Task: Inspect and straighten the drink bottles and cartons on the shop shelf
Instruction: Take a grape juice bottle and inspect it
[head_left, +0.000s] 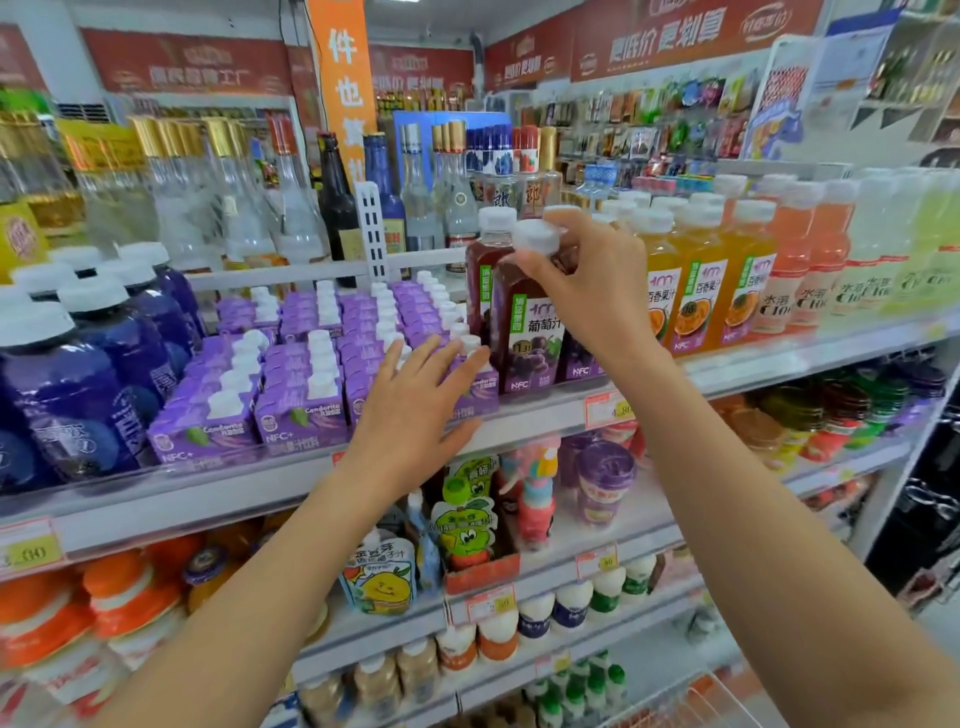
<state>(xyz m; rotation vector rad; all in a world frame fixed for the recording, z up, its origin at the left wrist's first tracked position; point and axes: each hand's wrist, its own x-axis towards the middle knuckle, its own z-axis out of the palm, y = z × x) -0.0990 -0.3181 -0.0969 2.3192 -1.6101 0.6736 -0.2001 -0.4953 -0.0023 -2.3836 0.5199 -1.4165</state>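
The right hand (592, 283) grips a grape juice bottle (527, 332) just below its cap, at the front of the shelf (234, 488). The left hand (421, 400), fingers straight and spread, touches the purple cartons (301, 410) beside it.

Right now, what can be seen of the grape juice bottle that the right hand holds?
The grape juice bottle looks like clear plastic, filled with dark purple-red juice, with a white cap and a purple label showing grapes. It stands roughly upright at the front edge of the shelf, beside purple cartons. The right hand grips its neck just below the cap.
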